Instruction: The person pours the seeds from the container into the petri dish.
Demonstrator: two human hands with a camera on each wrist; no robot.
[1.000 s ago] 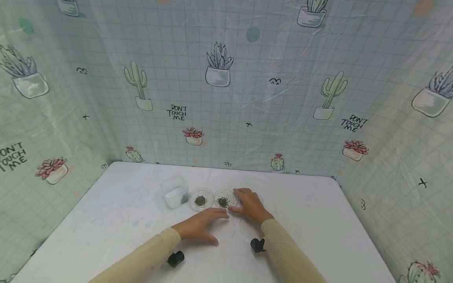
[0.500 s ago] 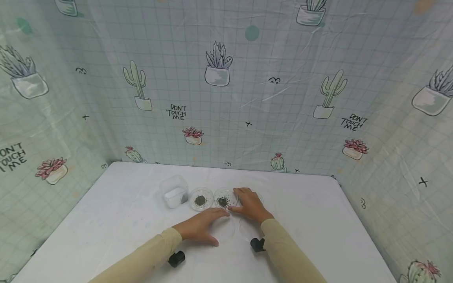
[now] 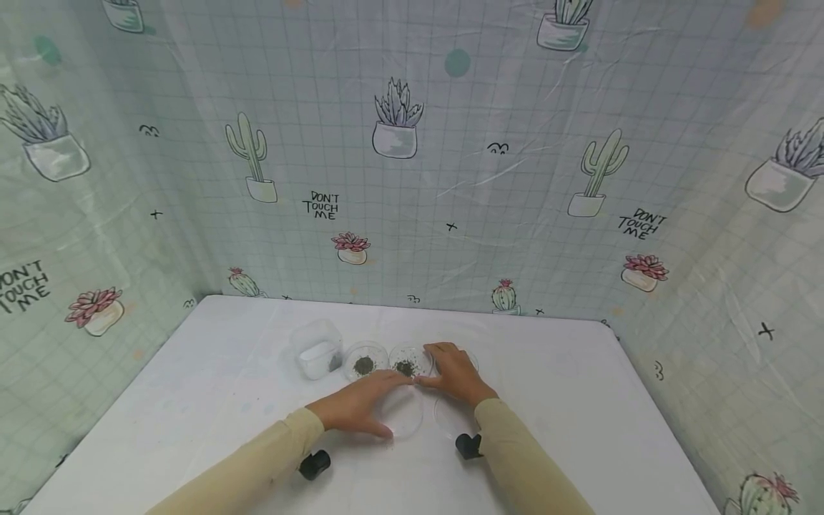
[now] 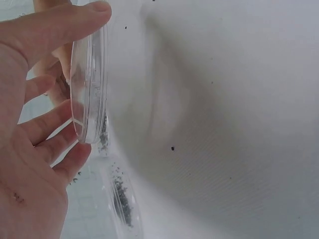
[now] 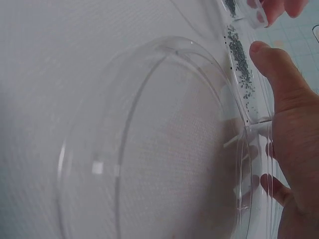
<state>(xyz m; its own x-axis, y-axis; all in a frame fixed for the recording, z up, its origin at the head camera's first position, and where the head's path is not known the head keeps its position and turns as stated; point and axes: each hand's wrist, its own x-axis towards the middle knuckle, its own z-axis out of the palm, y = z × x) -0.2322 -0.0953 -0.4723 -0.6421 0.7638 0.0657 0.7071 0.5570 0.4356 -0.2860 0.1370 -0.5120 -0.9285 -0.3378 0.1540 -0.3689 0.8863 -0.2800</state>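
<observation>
Left grip (image 3: 360,404): thumb on the near edge, fingertips on the far edge of a clear, shallow, round plastic piece (image 3: 402,415), holding it between them. In the left wrist view the piece shows edge-on; whether it touches the bench (image 3: 553,372), cannot tell.

Key relation, in my judgement: piece lies to the right of the left palm, on the near side of a clear round plastic dish with scattered dark grains (image 3: 418,354). Line from one to the other runs almost straight away from the person. Both round, so no long axis to align.

Right grip (image 3: 457,375) is nearer that dish: thumb at its near right edge, index finger at its far right. Whether it pinches the rim or only rests there, cannot tell. A third clear dish (image 3: 473,359) is partly covered by this hand. Second clear round piece (image 3: 453,420) lies near, right of the held one, left grip being occupied.
</observation>
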